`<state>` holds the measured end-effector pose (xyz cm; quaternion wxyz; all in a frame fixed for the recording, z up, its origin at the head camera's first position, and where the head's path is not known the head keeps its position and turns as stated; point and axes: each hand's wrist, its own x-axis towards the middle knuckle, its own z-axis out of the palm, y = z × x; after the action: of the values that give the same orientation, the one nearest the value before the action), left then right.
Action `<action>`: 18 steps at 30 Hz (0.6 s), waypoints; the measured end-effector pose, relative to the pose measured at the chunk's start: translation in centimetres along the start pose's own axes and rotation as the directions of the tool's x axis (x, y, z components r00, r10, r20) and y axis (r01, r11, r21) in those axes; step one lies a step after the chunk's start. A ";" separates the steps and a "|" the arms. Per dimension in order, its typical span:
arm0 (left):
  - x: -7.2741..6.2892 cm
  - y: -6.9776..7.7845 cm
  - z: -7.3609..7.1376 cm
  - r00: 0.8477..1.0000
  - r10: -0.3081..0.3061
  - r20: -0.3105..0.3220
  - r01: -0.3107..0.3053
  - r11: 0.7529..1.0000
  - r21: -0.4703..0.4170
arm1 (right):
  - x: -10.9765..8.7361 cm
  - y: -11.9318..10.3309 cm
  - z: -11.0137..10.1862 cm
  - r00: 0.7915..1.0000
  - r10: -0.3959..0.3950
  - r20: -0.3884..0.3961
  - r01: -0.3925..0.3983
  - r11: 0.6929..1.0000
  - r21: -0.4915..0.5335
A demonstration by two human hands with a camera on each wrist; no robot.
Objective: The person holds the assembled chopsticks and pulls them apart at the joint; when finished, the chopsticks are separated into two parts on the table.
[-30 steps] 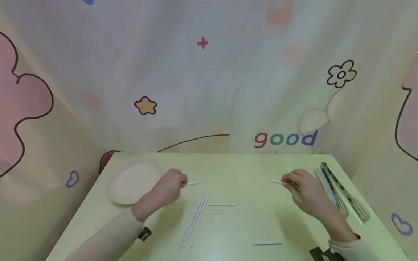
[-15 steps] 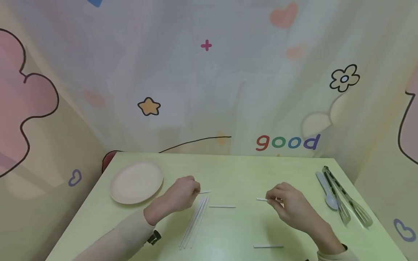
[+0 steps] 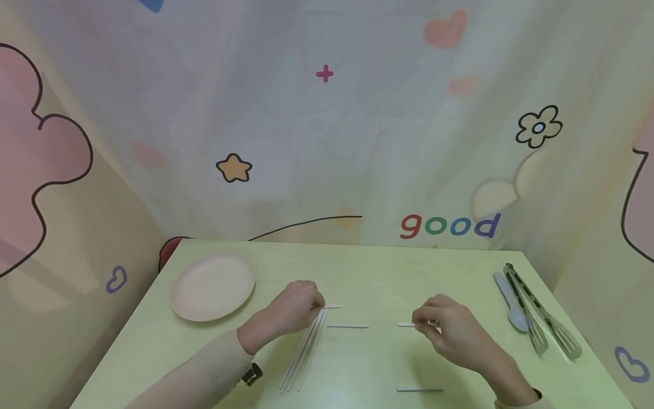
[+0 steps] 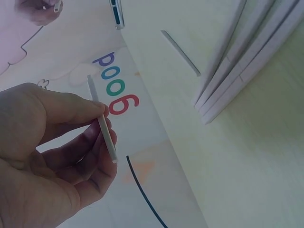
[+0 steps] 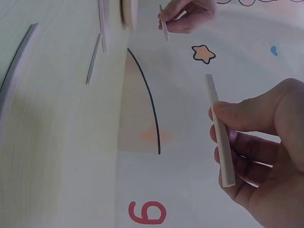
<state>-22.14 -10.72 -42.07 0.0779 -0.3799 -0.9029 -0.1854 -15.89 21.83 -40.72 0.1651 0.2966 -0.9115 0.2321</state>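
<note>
My left hand (image 3: 292, 308) pinches a short white stick (image 4: 109, 140) between thumb and fingers, over the far end of several long white sticks (image 3: 305, 355) lying bunched on the table. Across from it, my right hand (image 3: 452, 329) grips another short white stick (image 5: 224, 152), with the thumb on one side and the fingers behind. Both held sticks are raised above the tabletop. Between the hands, one short stick (image 3: 347, 326) lies flat just right of the bunch. A further stick (image 3: 420, 389) rests nearer the front, left of my right forearm.
A pale round plate (image 3: 213, 287) sits at the back left of the table (image 3: 378, 272). Along the right side lie a light blue spoon (image 3: 516, 315) and slotted metal tongs (image 3: 554, 326). A printed curtain (image 3: 286, 113) hangs behind the table.
My left hand has moved right and nearer with its stick. My right hand has come left and nearer with its own, so the two are closer together. The sticks on the table stay put.
</note>
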 end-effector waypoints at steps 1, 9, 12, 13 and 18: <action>0.0 0.1 0.0 1.000 0.000 0.002 0.000 1.000 -0.002 | 0.0 0.0 0.0 1.000 0.000 0.000 0.000 1.000 -0.001; 0.5 0.3 0.2 1.000 0.027 0.002 -0.027 1.000 -0.001 | -0.4 0.3 0.3 1.000 -0.021 -0.006 0.022 1.000 0.011; 0.7 0.2 0.4 0.999 0.033 0.000 -0.033 0.999 -0.012 | -0.4 0.4 0.4 1.000 -0.019 0.006 0.019 0.999 0.026; 0.7 0.2 0.5 0.999 0.034 0.000 -0.034 0.999 -0.015 | -0.4 0.4 0.4 1.000 -0.015 0.016 0.014 0.999 0.032; 0.9 0.3 1.0 0.999 0.045 0.009 -0.045 0.999 -0.025 | -0.5 0.4 0.5 0.997 0.007 0.071 -0.011 0.998 0.057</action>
<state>-22.54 -9.52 -42.65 0.0731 -0.4020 -0.8922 -0.1928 -15.80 22.13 -41.47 0.1233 0.3052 -0.9110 0.2485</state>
